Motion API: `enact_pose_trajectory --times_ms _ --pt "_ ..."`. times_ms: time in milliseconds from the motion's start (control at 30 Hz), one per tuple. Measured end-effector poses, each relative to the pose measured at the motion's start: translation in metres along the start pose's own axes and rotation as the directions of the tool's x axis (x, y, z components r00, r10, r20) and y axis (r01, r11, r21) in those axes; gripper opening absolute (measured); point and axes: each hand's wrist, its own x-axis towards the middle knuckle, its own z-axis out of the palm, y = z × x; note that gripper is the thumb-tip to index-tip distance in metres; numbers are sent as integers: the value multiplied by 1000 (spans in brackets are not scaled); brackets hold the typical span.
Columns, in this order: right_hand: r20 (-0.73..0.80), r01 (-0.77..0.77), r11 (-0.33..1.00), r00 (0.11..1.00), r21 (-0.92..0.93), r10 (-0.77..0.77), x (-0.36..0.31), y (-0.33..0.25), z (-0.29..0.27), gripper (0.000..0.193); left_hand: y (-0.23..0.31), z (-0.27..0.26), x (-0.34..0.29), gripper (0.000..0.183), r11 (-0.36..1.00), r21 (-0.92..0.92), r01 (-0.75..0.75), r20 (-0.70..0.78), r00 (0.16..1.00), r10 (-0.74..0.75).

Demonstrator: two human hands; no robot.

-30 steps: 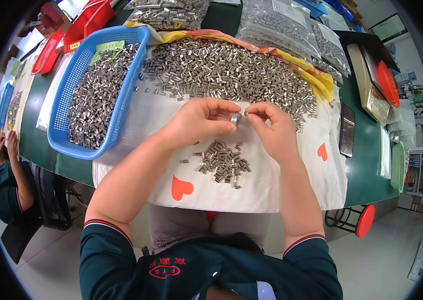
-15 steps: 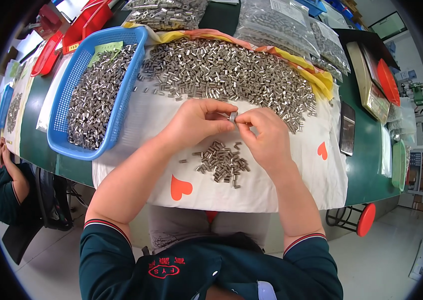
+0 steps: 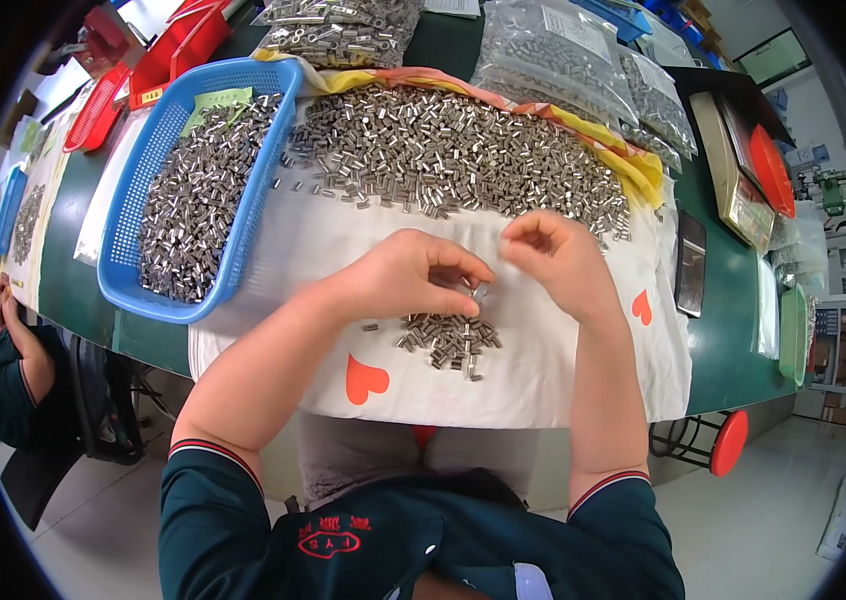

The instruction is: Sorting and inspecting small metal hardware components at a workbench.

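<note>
At the far edge of the small pile of short metal sleeves (image 3: 438, 338), my left hand (image 3: 408, 272) pinches a shiny metal sleeve (image 3: 480, 292) between thumb and fingertips. My right hand (image 3: 558, 262) is raised to the right of it, apart from the left. Its fingers are curled and the tips lie close together; whatever they hold, if anything, is hidden and slightly blurred. Beyond both hands spreads a large heap of the same sleeves (image 3: 443, 150) on a white cloth (image 3: 543, 370) with red hearts.
A blue perforated basket (image 3: 123, 270) filled with sleeves stands on the left. Plastic bags of metal parts (image 3: 553, 60) lie behind the heap, past a yellow and orange cloth edge (image 3: 643, 185). On the right rests a dark phone (image 3: 691, 265). Another person (image 3: 28, 370) sits far left.
My hands have parted. The left came nearer to me, over the small pile, with the sleeve between its fingertips; the right shifted to the right.
</note>
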Motion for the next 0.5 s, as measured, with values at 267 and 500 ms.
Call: enact_pose_trajectory --times_ms 267,500 --pt "-184 -42 293 859 -955 -478 38 18 16 5 7 -1 -5 32 992 128 -21 119 993 5" --pt "-185 39 379 822 -925 -538 23 15 24 3 -11 -6 4 30 981 -191 -20 -88 996 4"
